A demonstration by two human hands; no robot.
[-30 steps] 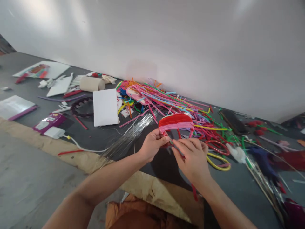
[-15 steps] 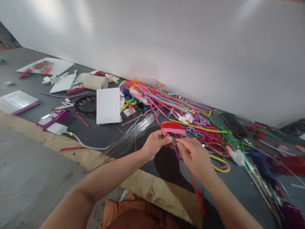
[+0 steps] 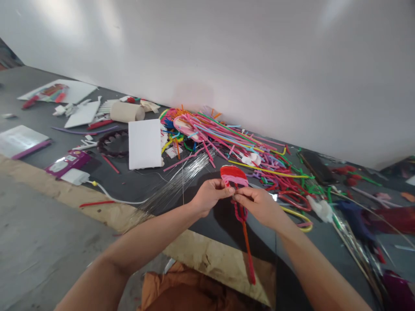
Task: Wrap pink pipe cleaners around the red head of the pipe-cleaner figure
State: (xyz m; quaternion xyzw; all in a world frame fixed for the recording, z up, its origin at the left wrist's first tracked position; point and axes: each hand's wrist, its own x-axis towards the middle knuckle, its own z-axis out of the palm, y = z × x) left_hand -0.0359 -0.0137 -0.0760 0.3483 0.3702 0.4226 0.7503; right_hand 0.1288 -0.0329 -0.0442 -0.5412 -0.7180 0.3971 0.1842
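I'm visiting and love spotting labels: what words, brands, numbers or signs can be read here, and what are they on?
None can be read.
Purple socket block: any markings are too small and blurred.
White plug: no legible print.
White card: no lettering on the side facing us.
Dark phone-like slab: no readable text.
Red and pink piece: no lettering visible.

The left forearm (image 3: pixel 155 231) slants up from the lower left, bent at the elbow (image 3: pixel 112 268), to the left hand (image 3: pixel 209 196), whose thumb (image 3: pixel 225 192) and fingers (image 3: pixel 216 184) press together in a pinch. The right forearm (image 3: pixel 314 255) rises from the lower right, and the right hand (image 3: pixel 259 205) pinches likewise, its fingertips (image 3: pixel 240 191) just beside the left's.
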